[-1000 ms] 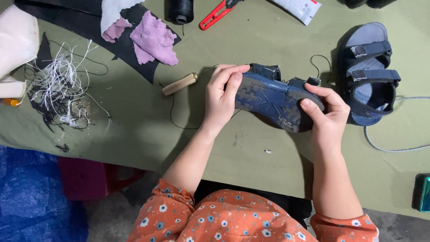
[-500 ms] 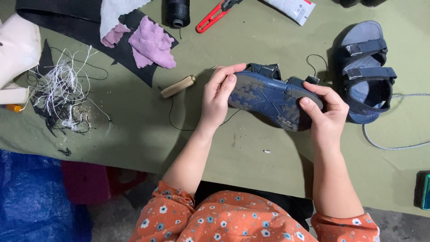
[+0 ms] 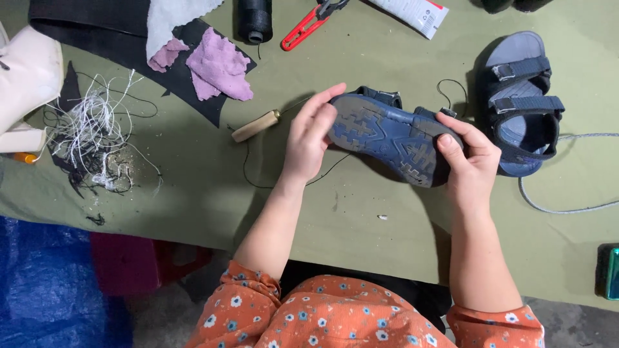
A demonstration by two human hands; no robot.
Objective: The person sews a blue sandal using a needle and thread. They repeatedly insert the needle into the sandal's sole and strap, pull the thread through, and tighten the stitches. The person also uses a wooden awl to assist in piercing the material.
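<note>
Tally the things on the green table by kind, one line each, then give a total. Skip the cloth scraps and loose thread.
Blue sandals: 2, one held sole up by the left hand and right hand, one lying flat
Wooden-handled awl: 1
Black thread spool: 1
Red-handled cutters: 1
White tube: 1
Total: 6

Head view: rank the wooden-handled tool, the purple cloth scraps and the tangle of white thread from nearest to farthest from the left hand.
From the left hand:
1. Wooden-handled tool, just to its left.
2. Purple cloth scraps, up and left on the black sheet.
3. Tangle of white thread, far left of the table.
</note>
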